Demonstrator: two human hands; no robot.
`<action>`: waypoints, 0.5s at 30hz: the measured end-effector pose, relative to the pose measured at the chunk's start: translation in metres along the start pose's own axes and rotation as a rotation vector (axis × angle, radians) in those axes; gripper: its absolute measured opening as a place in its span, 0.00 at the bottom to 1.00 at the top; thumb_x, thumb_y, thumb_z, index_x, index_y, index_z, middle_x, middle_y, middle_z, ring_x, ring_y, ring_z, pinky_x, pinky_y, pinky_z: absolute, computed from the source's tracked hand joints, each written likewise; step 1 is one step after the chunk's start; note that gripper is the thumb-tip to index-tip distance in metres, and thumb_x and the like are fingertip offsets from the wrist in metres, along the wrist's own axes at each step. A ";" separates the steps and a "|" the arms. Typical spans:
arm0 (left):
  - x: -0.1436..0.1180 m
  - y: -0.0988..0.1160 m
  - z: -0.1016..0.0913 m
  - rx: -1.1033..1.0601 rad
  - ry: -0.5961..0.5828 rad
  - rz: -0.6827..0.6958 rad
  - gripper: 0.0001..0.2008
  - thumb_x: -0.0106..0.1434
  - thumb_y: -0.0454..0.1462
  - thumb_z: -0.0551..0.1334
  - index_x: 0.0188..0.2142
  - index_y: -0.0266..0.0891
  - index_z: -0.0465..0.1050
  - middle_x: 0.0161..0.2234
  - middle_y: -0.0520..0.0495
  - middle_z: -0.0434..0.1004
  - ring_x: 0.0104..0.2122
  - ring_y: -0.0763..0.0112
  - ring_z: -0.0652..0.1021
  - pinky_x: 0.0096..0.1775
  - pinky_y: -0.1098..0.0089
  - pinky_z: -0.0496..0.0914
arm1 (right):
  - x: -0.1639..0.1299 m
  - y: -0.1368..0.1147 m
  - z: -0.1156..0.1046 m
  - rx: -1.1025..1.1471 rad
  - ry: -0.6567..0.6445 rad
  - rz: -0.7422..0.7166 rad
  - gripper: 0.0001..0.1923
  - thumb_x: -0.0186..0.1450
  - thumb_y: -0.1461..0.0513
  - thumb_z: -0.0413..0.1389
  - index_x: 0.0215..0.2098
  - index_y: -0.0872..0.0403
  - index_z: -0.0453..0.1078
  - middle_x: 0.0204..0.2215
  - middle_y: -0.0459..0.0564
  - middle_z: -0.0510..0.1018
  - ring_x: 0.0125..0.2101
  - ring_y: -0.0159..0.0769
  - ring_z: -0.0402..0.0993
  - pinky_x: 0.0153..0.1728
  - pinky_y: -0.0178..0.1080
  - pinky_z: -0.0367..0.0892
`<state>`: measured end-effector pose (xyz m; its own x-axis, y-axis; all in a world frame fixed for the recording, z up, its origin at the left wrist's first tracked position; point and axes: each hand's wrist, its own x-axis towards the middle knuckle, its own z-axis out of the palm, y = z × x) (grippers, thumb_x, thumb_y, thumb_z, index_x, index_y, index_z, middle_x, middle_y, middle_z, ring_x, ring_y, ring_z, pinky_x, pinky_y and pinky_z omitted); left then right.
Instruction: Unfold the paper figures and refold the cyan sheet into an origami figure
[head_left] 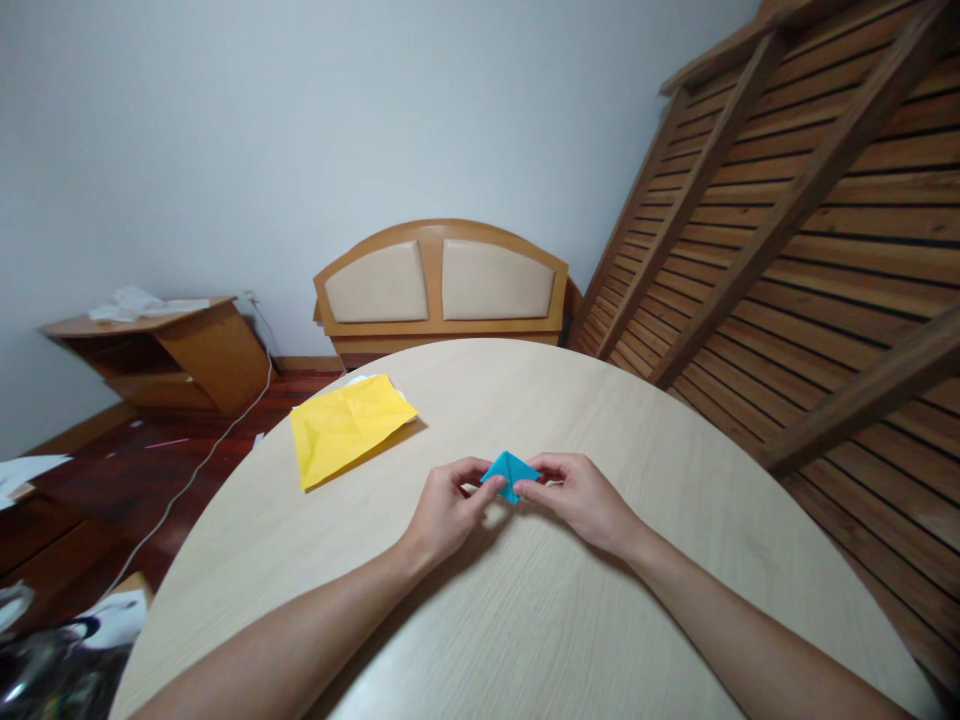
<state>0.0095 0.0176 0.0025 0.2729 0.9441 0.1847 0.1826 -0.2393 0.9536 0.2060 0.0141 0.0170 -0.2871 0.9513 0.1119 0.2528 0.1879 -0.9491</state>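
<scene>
A small piece of folded blue paper (509,470), diamond-shaped with a crease down its middle, is held between both hands just above the round table (585,620). My left hand (448,500) pinches its left corner between thumb and fingers. On the opposite corner, my right hand (585,492) has the same kind of pinch, thumb toward me. The fingertips behind the paper are partly hidden. Farther off to the left, a creased yellow sheet of paper (349,425) lies on the table, with something white showing beneath its far edge.
Beyond the table stands a padded wooden headboard (433,275) against the wall. A slatted wooden frame (795,250) leans along the right side. At left are a low wooden cabinet (217,350) with papers on top and a white cable (201,470) across the dark floor.
</scene>
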 end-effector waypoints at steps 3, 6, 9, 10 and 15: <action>0.001 -0.002 0.000 0.035 0.027 -0.003 0.13 0.63 0.44 0.64 0.38 0.37 0.81 0.35 0.43 0.83 0.30 0.68 0.76 0.30 0.71 0.65 | 0.002 0.003 -0.001 0.018 0.065 -0.001 0.14 0.61 0.52 0.61 0.33 0.55 0.79 0.29 0.49 0.80 0.30 0.36 0.73 0.32 0.38 0.66; 0.004 -0.006 0.001 -0.004 0.035 -0.016 0.11 0.63 0.43 0.65 0.35 0.36 0.80 0.32 0.43 0.82 0.29 0.69 0.74 0.32 0.70 0.65 | 0.004 0.005 0.000 0.041 0.082 -0.001 0.18 0.63 0.49 0.58 0.32 0.55 0.79 0.28 0.50 0.80 0.30 0.38 0.74 0.34 0.39 0.67; 0.005 -0.006 0.001 -0.065 0.022 -0.023 0.11 0.61 0.43 0.67 0.33 0.35 0.80 0.31 0.43 0.81 0.29 0.68 0.74 0.34 0.68 0.66 | 0.005 0.007 0.001 0.052 0.091 -0.028 0.19 0.64 0.48 0.57 0.32 0.54 0.79 0.28 0.50 0.80 0.31 0.38 0.75 0.35 0.40 0.69; 0.005 -0.006 0.001 -0.082 0.020 -0.026 0.12 0.61 0.43 0.67 0.33 0.35 0.79 0.31 0.42 0.81 0.30 0.68 0.74 0.35 0.68 0.66 | 0.005 0.007 0.001 0.053 0.097 -0.037 0.19 0.64 0.48 0.57 0.32 0.54 0.79 0.28 0.50 0.80 0.31 0.39 0.75 0.36 0.40 0.69; 0.004 -0.002 0.001 -0.096 0.025 -0.032 0.11 0.60 0.43 0.67 0.31 0.36 0.78 0.30 0.43 0.80 0.29 0.68 0.73 0.35 0.67 0.66 | 0.005 0.007 0.004 0.090 0.124 -0.049 0.17 0.63 0.50 0.60 0.34 0.54 0.79 0.31 0.51 0.81 0.33 0.39 0.76 0.39 0.41 0.70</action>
<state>0.0106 0.0216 0.0008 0.2442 0.9567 0.1582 0.0994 -0.1870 0.9773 0.2031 0.0190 0.0096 -0.1793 0.9655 0.1887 0.1563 0.2174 -0.9635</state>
